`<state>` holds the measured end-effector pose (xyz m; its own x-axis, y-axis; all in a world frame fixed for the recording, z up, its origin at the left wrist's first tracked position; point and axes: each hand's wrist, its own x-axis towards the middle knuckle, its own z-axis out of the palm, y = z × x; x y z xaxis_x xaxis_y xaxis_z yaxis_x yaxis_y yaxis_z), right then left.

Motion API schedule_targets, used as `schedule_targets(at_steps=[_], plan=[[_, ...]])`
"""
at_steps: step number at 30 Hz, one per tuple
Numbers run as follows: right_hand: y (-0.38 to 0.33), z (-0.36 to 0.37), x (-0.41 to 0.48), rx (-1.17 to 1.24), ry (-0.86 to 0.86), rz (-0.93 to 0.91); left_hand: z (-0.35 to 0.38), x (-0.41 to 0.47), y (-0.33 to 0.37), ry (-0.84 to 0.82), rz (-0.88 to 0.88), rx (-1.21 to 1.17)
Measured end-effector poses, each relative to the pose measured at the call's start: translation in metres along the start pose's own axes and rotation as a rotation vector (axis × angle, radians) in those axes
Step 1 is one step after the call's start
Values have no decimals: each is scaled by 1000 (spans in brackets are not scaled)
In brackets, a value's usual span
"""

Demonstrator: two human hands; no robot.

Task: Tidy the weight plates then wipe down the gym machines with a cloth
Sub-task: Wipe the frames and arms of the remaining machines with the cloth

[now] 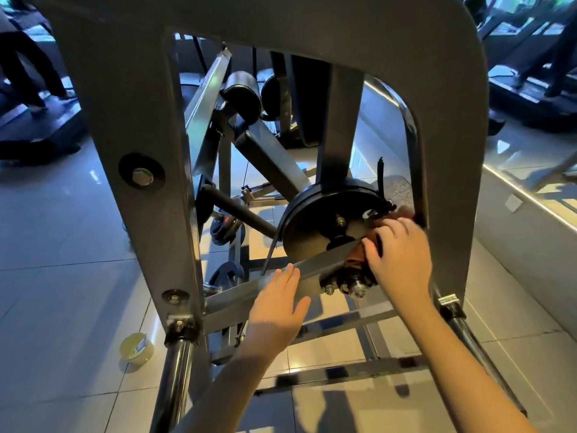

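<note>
We can read no text here: the tape roll on the floor carries blue print too small to make out, and a weight plate shows only a blurred red mark.

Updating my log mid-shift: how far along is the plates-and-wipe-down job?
Looks done: weight plates sit racked on pegs behind the frame. In hand: the right hand holds a reddish cloth against the machine's black disc, while the left hand rests flat on the crossbar. Left, probably: the rest of this frame, though its cleanliness cannot be judged here.
</note>
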<state>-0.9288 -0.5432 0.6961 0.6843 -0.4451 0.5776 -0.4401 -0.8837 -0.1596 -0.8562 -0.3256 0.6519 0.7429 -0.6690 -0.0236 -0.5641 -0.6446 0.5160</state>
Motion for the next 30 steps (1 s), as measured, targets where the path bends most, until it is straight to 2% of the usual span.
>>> schedule_targets(at_steps=[2,4,6,9,11,15,17,21,22,24,27,28,30], plan=[[0,-2,5,24,-1,131,-1,1,2,-8,-8,9],[-16,1,-1,14,-19,184,-2,2,4,-21,-22,21],[-29,4,-14,4,-40,94,-4,4,7,-16,-25,36],[-16,1,-16,-25,-36,-135,-9,9,12,-27,1,66],[1,1,-3,-30,-21,-96,-9,10,13,-37,4,58],[-8,5,4,18,45,133,-5,9,12,-23,-8,46],[-25,10,-11,35,21,96,-2,9,11,-15,-11,41],[-11,4,-12,-7,-41,-206,0,8,11,0,-5,54],[-1,1,-4,-18,-28,-205,0,8,10,4,-4,59],[14,-4,10,-26,27,-84,0,8,9,9,-1,66],[-4,4,-2,-14,66,92,1,8,9,15,0,61],[-16,9,-12,-15,52,80,1,8,9,18,-3,55],[-30,16,-25,-5,2,-63,1,8,9,28,-4,48]])
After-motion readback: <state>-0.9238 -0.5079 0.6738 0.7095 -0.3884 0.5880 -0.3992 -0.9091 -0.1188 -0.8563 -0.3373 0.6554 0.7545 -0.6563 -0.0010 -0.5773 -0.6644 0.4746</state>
